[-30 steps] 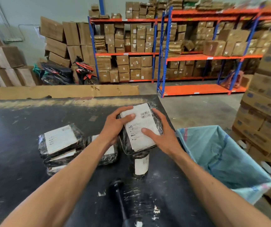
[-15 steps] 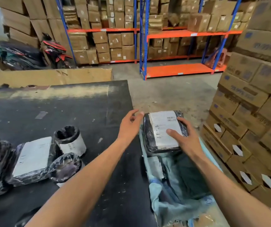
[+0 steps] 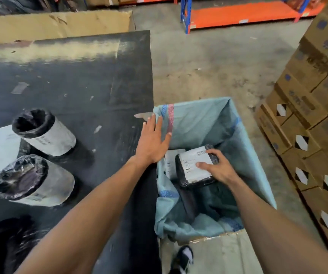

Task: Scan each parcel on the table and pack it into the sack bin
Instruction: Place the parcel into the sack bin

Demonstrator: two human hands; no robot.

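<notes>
Parcel (image 3: 195, 167) lowered into sack bin (image 3: 258, 155), right hand (image 3: 218, 169) holding

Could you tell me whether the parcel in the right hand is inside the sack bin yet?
Inside. The right hand holds the parcel below the sack bin rim, not released.

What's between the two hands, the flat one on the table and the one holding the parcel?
In the head view, only the sack's pale blue edge separates the left hand from the right hand gripping the parcel.
</notes>
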